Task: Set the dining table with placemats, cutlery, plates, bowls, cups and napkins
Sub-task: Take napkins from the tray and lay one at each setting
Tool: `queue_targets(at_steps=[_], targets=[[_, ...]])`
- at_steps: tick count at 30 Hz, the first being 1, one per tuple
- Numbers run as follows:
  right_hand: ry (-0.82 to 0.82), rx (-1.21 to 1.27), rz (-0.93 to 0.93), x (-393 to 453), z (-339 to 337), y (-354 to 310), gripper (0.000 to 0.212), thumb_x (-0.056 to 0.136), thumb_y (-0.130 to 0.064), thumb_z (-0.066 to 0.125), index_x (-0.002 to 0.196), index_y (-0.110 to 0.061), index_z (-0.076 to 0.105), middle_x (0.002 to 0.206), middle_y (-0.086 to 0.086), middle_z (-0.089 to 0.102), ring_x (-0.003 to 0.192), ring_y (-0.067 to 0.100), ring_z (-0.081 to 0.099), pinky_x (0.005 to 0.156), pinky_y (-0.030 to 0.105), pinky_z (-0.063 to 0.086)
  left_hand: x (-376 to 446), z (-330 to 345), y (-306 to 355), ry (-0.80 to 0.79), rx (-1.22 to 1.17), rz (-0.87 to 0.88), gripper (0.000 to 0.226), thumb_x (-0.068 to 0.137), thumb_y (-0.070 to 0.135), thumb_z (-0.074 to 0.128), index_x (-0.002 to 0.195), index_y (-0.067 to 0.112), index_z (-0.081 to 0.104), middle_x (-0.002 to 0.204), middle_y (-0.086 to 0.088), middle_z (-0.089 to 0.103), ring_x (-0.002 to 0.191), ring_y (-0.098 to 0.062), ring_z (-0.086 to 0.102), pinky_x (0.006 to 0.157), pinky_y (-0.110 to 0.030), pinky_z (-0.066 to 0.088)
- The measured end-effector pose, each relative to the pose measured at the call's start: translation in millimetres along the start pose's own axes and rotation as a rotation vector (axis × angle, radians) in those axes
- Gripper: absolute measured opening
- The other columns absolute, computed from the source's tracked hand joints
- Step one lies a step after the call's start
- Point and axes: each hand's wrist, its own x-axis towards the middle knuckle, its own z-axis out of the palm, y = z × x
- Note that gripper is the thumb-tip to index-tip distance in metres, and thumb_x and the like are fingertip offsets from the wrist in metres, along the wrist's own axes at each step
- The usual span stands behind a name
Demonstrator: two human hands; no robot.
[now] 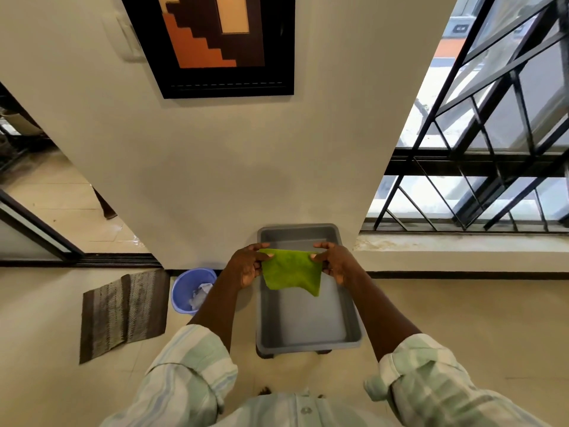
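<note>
Napkin (green cloth) hangs over the far half of the grey tub, stretched between left hand and right hand, each pinching a top corner. Long axis runs hand to hand; probably folded double.

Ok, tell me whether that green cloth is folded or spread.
Spread, not flat: the green cloth hangs between the left hand and right hand, pinched at its top corners, above the grey tub.
</note>
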Motion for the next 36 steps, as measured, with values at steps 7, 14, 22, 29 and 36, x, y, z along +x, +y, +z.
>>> queue_targets(at_steps=[7,14,22,29,36], targets=[[0.101,-0.219,-0.185,-1.3,5.3,-2.6,0.021,0.083,0.007,0.067,0.095,-0.011,0.068,0.092,0.006,0.065,0.089,0.019,0.060,0.081,0.031,0.051,2.4,-0.5,9.9,0.045,0.184,0.142,0.040,0.075,-0.022,0.061,0.101,0.008,0.067,0.098,-0.013,0.063,0.090,-0.027,0.059,0.070,-0.029,0.052],[0.188,-0.406,-0.316,-2.6,13.0,-8.2,0.009,0.081,0.001,0.066,0.085,-0.005,0.070,0.079,0.007,0.065,0.075,0.017,0.059,0.059,0.023,0.044,4.3,9.9,15.0,0.135,0.540,0.352,0.038,0.072,-0.020,0.065,0.107,-0.005,0.067,0.097,-0.008,0.064,0.089,-0.017,0.057,0.068,-0.015,0.045],[0.243,-0.528,-0.451,-6.3,11.9,-35.8,0.013,0.082,-0.011,0.063,0.073,-0.020,0.059,0.075,0.000,0.061,0.070,0.013,0.055,0.056,0.025,0.040,2.9,15.4,42.0,0.135,0.671,0.569,0.020,0.076,-0.008,0.067,0.079,0.012,0.072,0.075,-0.006,0.066,0.072,-0.008,0.060,0.065,-0.017,0.045],[0.137,-0.209,-0.540,-16.6,7.3,-85.9,0.008,0.078,-0.021,0.067,0.072,-0.022,0.063,0.080,0.005,0.063,0.079,0.020,0.057,0.074,0.036,0.046,-19.2,24.5,98.3,-0.148,0.306,0.483,0.009,0.088,0.001,0.062,0.083,0.008,0.063,0.076,-0.003,0.068,0.076,-0.017,0.062,0.071,-0.025,0.051],[-0.253,0.321,-0.254,-20.4,7.6,-100.3,0.062,0.084,-0.057,0.065,0.127,-0.012,0.062,0.120,0.017,0.068,0.111,0.034,0.065,0.092,0.049,0.053,-33.5,40.7,113.9,-0.251,-0.118,0.256,0.037,0.096,0.039,0.052,0.115,0.012,0.068,0.110,-0.012,0.071,0.098,-0.024,0.069,0.082,-0.036,0.056]])
